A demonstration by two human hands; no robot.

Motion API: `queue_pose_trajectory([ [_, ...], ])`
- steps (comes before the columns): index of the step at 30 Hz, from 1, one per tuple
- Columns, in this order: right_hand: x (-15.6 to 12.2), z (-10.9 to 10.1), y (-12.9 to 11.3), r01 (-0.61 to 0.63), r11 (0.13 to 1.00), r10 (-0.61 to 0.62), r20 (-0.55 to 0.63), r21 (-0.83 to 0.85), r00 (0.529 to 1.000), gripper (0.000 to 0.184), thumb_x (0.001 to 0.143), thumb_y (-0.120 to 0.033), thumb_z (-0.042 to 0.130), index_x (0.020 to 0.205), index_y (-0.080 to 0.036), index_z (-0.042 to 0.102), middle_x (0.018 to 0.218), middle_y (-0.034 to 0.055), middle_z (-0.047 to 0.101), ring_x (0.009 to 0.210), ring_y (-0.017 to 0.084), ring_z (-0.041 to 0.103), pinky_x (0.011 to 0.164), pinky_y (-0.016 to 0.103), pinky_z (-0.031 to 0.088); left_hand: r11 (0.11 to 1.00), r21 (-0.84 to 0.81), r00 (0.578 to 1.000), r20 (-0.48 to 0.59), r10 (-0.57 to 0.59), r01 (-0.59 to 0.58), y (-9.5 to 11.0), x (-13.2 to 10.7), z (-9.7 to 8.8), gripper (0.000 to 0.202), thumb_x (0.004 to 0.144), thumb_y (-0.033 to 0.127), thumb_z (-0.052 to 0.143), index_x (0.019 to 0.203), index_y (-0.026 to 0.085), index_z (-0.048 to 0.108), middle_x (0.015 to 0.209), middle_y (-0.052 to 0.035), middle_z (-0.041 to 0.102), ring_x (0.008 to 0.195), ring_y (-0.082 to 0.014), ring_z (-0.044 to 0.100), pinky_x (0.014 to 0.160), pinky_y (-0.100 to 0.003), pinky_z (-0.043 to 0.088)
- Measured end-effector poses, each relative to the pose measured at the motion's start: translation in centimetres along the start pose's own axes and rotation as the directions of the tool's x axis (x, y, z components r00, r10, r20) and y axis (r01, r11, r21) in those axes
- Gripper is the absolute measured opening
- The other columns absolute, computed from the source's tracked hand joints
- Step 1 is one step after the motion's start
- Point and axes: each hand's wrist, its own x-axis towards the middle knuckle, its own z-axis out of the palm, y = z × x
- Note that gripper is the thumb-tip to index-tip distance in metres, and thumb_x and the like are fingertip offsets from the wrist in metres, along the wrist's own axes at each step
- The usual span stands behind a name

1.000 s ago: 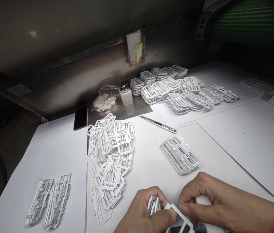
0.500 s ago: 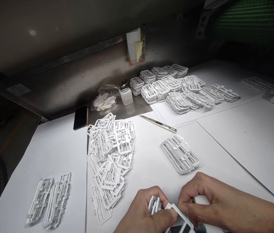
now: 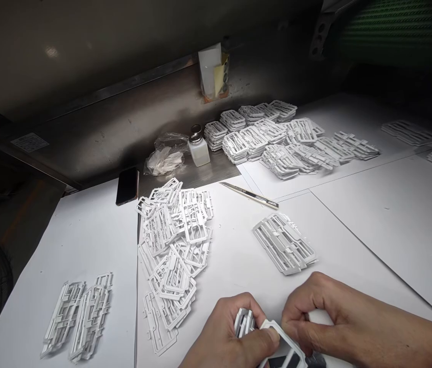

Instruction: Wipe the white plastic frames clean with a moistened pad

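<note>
At the bottom middle, my left hand (image 3: 231, 335) is closed around a small bundle of white plastic frames (image 3: 244, 322), its thumb pressing on one white frame (image 3: 277, 335) that sticks out toward the bottom edge. My right hand (image 3: 327, 317) pinches that same frame from the right, fingers curled. Just beyond my hands lies a neat stack of white frames (image 3: 284, 243). A loose heap of frames (image 3: 173, 250) spreads out to the left of my hands.
White paper sheets (image 3: 392, 220) cover the bench. Two short frame stacks (image 3: 78, 314) lie at the near left. Many frame stacks (image 3: 277, 140) sit at the back, with a knife (image 3: 249, 196), a small bottle (image 3: 198, 148), a plastic bag (image 3: 162, 158) and a dark phone (image 3: 127, 186).
</note>
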Motion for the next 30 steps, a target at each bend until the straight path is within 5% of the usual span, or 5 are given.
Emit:
queue_pose_trajectory([
  [3, 0.1, 0.1, 0.2, -0.065, 0.998, 0.064, 0.077, 0.012, 0.995, 0.026, 0.086, -0.037, 0.046, 0.081, -0.023, 0.067, 0.083, -0.0017, 0.061, 0.049, 0.007, 0.054, 0.045, 0.015, 0.042, 1.000, 0.015, 1.000, -0.012, -0.006, 0.007, -0.2, 0.2, 0.0, 0.042, 0.069, 0.054, 0.063, 0.091, 0.020, 0.050, 0.064, 0.0033, 0.056, 0.057, -0.0090, 0.042, 0.056, -0.022, 0.030],
  [8, 0.0, 1.0, 0.4, 0.036, 0.997, -0.039, -0.053, -0.063, 0.998, 0.024, 0.083, -0.035, 0.048, 0.083, -0.023, 0.069, 0.078, -0.0005, 0.065, 0.062, 0.013, 0.058, 0.050, 0.018, 0.041, 1.000, 0.022, 0.999, -0.029, -0.021, 0.021, -0.3, 0.2, 0.1, 0.038, 0.071, 0.051, 0.061, 0.092, 0.021, 0.050, 0.065, 0.0033, 0.056, 0.057, -0.0093, 0.042, 0.057, -0.022, 0.031],
  [14, 0.2, 2.0, 0.2, 0.090, 0.978, -0.104, -0.065, -0.188, 0.992, 0.016, 0.078, -0.021, 0.048, 0.069, -0.023, 0.060, 0.070, -0.0034, 0.062, 0.070, 0.013, 0.056, 0.059, 0.019, 0.037, 0.999, 0.019, 0.997, -0.069, -0.032, 0.033, -0.2, 0.1, 0.3, 0.034, 0.072, 0.046, 0.061, 0.092, 0.021, 0.051, 0.060, 0.0049, 0.053, 0.057, -0.0101, 0.043, 0.057, -0.021, 0.032],
  [20, 0.4, 1.9, 0.0, 0.105, 0.984, -0.106, -0.003, -0.141, 0.994, 0.022, 0.085, -0.022, 0.040, 0.064, -0.019, 0.047, 0.060, -0.0056, 0.047, 0.057, 0.008, 0.039, 0.055, 0.018, 0.031, 1.000, -0.017, 0.997, -0.067, -0.023, 0.021, -0.5, 0.4, 0.3, 0.036, 0.071, 0.048, 0.062, 0.092, 0.021, 0.050, 0.063, 0.0037, 0.055, 0.059, -0.0108, 0.044, 0.059, -0.023, 0.033],
  [30, -0.1, 0.8, -0.6, 0.124, 0.980, -0.121, 0.031, -0.153, 0.992, 0.024, 0.090, -0.031, 0.043, 0.083, -0.024, 0.065, 0.074, -0.0015, 0.062, 0.067, 0.013, 0.053, 0.060, 0.022, 0.034, 0.997, 0.060, 0.997, -0.069, 0.045, -0.041, 0.0, 0.2, 0.4, 0.023, 0.078, 0.041, 0.056, 0.086, 0.021, 0.048, 0.058, 0.0068, 0.043, 0.056, -0.0093, 0.038, 0.056, -0.022, 0.030],
])
